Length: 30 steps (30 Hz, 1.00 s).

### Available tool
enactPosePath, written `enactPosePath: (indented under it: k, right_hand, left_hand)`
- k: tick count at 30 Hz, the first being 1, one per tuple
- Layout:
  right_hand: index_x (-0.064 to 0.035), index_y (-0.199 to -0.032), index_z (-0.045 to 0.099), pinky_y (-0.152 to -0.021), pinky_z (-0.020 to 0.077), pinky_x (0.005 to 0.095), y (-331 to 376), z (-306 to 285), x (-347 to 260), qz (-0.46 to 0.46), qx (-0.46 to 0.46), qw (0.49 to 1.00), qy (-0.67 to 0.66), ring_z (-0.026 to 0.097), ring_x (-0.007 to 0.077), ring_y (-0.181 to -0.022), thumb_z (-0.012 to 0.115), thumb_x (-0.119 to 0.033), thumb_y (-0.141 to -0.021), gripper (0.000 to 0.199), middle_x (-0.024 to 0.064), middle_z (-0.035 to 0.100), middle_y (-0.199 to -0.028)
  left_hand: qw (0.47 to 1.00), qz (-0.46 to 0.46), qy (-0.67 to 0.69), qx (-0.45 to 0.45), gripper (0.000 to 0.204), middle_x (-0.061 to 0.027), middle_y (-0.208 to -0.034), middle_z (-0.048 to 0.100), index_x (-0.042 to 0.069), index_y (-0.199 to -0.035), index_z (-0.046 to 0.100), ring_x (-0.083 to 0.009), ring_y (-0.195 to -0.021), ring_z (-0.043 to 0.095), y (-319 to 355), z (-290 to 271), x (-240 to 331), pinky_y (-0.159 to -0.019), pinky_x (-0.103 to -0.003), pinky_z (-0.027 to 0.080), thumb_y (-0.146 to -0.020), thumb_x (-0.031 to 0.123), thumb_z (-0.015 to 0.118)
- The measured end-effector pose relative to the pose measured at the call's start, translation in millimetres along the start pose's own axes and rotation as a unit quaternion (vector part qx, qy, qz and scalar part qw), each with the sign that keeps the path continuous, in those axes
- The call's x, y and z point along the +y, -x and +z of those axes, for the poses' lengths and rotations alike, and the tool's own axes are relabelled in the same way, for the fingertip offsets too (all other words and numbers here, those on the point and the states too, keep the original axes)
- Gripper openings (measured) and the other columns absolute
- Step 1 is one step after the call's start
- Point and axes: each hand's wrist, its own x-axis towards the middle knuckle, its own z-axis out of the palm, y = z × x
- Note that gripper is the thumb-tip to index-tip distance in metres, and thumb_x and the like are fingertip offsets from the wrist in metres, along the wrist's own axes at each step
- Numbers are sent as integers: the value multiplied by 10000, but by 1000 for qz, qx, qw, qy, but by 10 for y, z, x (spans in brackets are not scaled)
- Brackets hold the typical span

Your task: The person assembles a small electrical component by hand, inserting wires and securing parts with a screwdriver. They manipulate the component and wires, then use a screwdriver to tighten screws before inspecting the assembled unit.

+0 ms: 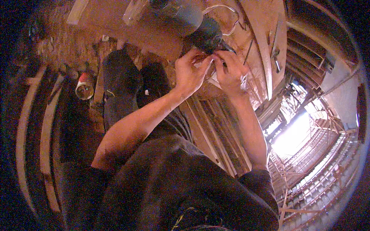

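Dark object [210,36], near-black, bulky, uneven outline. Located upper middle of view, on the tan wooden surface [266,27]. Narrow dark point jutting out lower right, bluish sheen along it. Dull highlights on right-hand part, otherwise too dark for detail. Near end partly covered, being handled there; firmly gripped or only touched, cannot tell. Tilted or level, cannot tell. Just below, small pale piece [213,79], mostly hidden; attached or separate, unclear.
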Motion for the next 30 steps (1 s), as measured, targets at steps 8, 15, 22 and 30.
enactPosePath:
  k: [8, 15, 22, 30]
  right_hand:
    - [-4, -938, 678, -660, 559, 382, -10, 24, -56, 64, 5, 998, -11, 696, 331, -778, 739, -60, -850, 121, 156, 697, -893]
    - [-25, -940, 692, -653, 562, 382, -15, 42, -40, 50, 11, 999, 4, 696, 318, -771, 740, -82, -849, 118, 145, 701, -889]
    - [-17, -930, 692, -652, 561, 385, 36, 44, -14, 48, 42, 997, -38, 694, 311, -749, 743, -69, -838, 117, 147, 700, -876]
    - [-6, -887, 681, -618, 546, 389, 7, 27, -36, 34, 10, 999, -11, 687, 314, -724, 735, -76, -854, 95, 142, 670, -820]
  left_hand:
    - [1000, 21, -8, -5, 224, -141, -916, 745, -41, -993, 688, -185, -839, 721, -3, -26, -55, -765, -320, 562, -886, 145, 754]
    - [999, -10, -34, -7, 197, -138, -928, 747, -36, -964, 681, -184, -883, 719, -2, -37, 25, -798, -313, 551, -888, 132, 747]
    - [1000, 0, 13, 8, 204, -138, -919, 744, -43, -972, 676, -178, -866, 710, 14, 7, -21, -811, -309, 548, -892, 132, 745]
    - [996, 3, -88, 1, 158, -111, -918, 734, -36, -954, 677, -135, -854, 676, 28, -45, 173, -784, -284, 533, -896, 97, 739]
